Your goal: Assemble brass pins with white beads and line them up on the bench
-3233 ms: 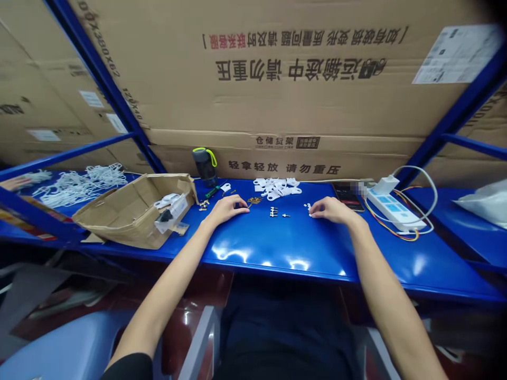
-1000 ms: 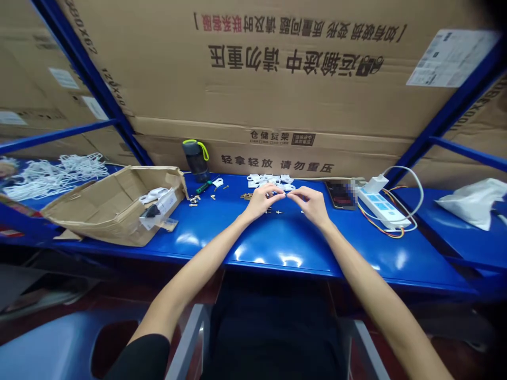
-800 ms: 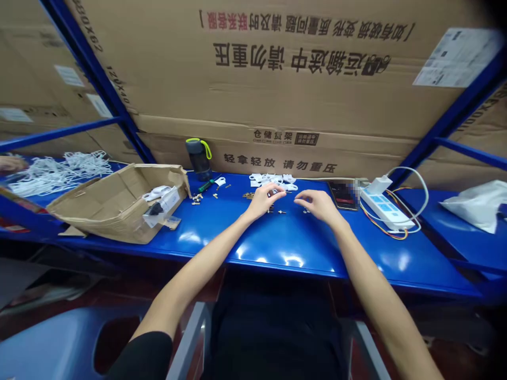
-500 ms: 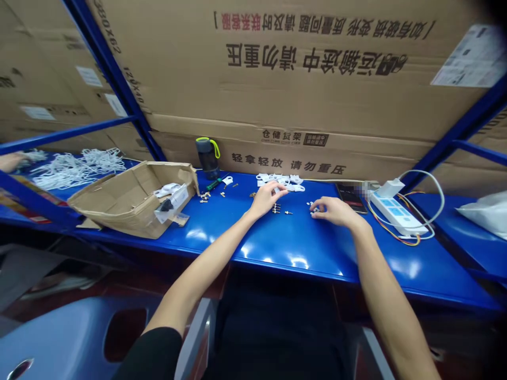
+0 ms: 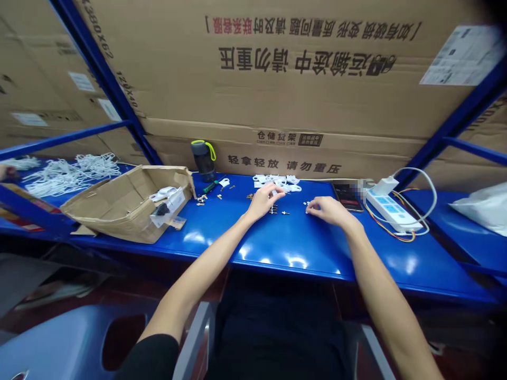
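Observation:
My left hand (image 5: 264, 203) is over the middle of the blue table, thumb and fingers closed on a small white plastic part that shows between them. Just beyond it lies a cluster of white plastic pieces (image 5: 292, 188). Close by its near side are several small dark-and-metal pins (image 5: 273, 209), with a single pin (image 5: 285, 212) apart to the right. To the right, my right hand (image 5: 328, 209) is low over the table, its fingertips pinched together beside tiny white bits (image 5: 306, 203). What it grips is too small to make out.
An open cardboard box (image 5: 114, 224) stands at left, near a dark bottle (image 5: 204, 161), a green-handled tool (image 5: 210, 187) and small brass-coloured pieces (image 5: 202, 199). A phone (image 5: 347, 196) and a white power strip (image 5: 392, 211) with cables lie at right. Another person's hand (image 5: 7, 172) is at far left.
My right hand's fingers have drawn together into a pinch by the tiny white bits. My left hand keeps its hold in nearly the same place. The view has shifted slightly.

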Available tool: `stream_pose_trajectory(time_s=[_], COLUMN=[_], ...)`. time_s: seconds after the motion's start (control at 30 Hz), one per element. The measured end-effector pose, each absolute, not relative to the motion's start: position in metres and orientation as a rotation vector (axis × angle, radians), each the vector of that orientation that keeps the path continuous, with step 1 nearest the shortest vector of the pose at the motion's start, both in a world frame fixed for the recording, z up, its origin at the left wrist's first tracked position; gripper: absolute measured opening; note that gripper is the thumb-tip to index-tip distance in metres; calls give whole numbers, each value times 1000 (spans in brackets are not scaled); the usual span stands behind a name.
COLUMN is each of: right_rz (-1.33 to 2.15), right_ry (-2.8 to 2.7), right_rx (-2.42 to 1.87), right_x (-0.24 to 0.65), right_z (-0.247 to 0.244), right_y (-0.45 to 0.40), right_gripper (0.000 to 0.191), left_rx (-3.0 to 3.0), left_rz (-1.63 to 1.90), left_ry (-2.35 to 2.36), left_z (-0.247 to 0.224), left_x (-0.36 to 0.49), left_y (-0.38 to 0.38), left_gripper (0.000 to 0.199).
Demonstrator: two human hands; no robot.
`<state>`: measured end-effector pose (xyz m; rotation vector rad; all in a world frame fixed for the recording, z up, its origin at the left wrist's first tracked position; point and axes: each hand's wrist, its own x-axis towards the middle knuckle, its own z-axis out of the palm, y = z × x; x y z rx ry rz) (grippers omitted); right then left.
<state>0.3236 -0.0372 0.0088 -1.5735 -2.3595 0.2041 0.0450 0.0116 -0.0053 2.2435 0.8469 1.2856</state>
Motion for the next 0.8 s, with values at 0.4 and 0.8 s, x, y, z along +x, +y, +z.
stream_pose_trajectory(time_s=[0.4,0.8], right_rz=[539,824], right_ry=[-1991,-1783], right_rx=[-1181,-1048], right_x=[295,280], right_z=[25,27], right_y=[-44,-49], right_gripper=[36,38], left_rx=[2230,2116], left_rz=[1273,1247], left_ry=[726,717], left_z=[-2,0], left_x=[50,54], left_y=[5,0], left_gripper=[28,29])
